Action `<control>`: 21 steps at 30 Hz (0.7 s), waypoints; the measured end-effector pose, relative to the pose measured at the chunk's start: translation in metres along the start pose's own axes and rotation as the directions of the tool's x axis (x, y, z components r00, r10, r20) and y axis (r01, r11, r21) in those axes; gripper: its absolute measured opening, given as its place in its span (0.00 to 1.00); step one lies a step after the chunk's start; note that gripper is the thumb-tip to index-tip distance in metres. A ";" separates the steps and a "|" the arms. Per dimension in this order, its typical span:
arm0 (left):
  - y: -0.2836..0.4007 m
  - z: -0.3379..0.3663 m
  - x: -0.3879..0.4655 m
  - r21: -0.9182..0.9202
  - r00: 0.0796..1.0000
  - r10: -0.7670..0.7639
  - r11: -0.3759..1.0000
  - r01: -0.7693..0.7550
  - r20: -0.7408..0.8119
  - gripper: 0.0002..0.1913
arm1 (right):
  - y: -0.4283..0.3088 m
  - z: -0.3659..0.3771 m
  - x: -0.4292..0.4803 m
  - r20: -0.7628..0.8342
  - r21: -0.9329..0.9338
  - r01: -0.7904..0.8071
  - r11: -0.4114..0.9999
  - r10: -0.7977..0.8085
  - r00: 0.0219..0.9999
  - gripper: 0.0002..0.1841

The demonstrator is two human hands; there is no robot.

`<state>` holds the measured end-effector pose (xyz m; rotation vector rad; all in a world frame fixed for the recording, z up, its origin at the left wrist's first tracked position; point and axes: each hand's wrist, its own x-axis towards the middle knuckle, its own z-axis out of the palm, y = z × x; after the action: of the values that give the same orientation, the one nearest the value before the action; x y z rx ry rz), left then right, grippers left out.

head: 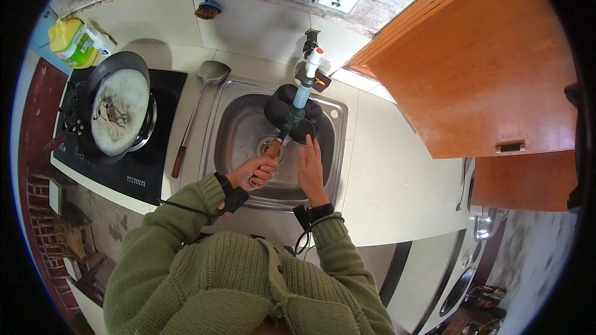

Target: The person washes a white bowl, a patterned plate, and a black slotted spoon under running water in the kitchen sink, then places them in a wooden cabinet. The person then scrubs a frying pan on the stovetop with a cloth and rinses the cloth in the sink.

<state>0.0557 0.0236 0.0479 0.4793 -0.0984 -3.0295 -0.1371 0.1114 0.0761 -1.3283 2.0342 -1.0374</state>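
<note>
My left hand [253,173] is closed around the wooden handle [273,148] of a dark tool, whose far end lies under the faucet and is partly hidden. My right hand [311,167] is held flat over the right side of the stainless steel sink [237,158], fingers extended, with its fingertips near a dark rounded object [303,130]. More of the dark rounded shape [279,102] shows at the back of the basin. Above it reaches a white faucet [313,63] with a translucent blue-green nozzle [301,97]. Water appears to run down by the tool.
Left of the sink lies a metal spatula [213,72] with a wooden handle. A wok [86,116] holding whitish liquid and dark pieces stands on a black cooktop [158,149]. A yellow jug [72,44] stands behind. An orange-brown wooden cabinet [475,65] overhangs the right counter [396,172].
</note>
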 end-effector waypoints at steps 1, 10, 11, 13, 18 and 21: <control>-0.001 -0.001 0.000 0.008 0.999 -0.001 1.000 0.001 -0.034 0.07 | 0.001 -0.001 -0.001 0.004 -0.003 -0.008 1.000 0.008 1.000 0.28; -0.009 0.001 -0.024 0.076 0.997 -0.019 0.997 0.025 -0.081 0.04 | 0.004 0.001 -0.015 0.014 0.017 -0.014 1.000 0.014 1.000 0.27; -0.009 0.002 -0.030 0.126 0.997 -0.002 0.992 0.011 -0.073 0.04 | 0.002 0.004 -0.015 0.017 0.026 -0.006 1.000 0.005 1.000 0.28; -0.007 0.006 -0.042 0.155 0.986 0.007 0.988 0.018 -0.164 0.04 | 0.000 0.011 -0.015 0.029 0.045 0.010 0.999 -0.012 1.000 0.28; -0.004 0.011 -0.065 0.139 0.973 0.029 0.990 0.004 -0.231 0.05 | -0.006 0.022 -0.014 0.063 0.062 0.012 0.998 -0.016 0.998 0.28; -0.006 0.008 -0.074 0.144 0.971 0.029 0.990 0.005 -0.237 0.04 | -0.007 0.025 -0.014 0.037 0.052 0.071 0.996 -0.073 0.997 0.28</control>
<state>0.1228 0.0358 0.0781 0.8469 -0.3059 -2.9373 -0.1096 0.1146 0.0669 -1.3946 1.9316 -1.0789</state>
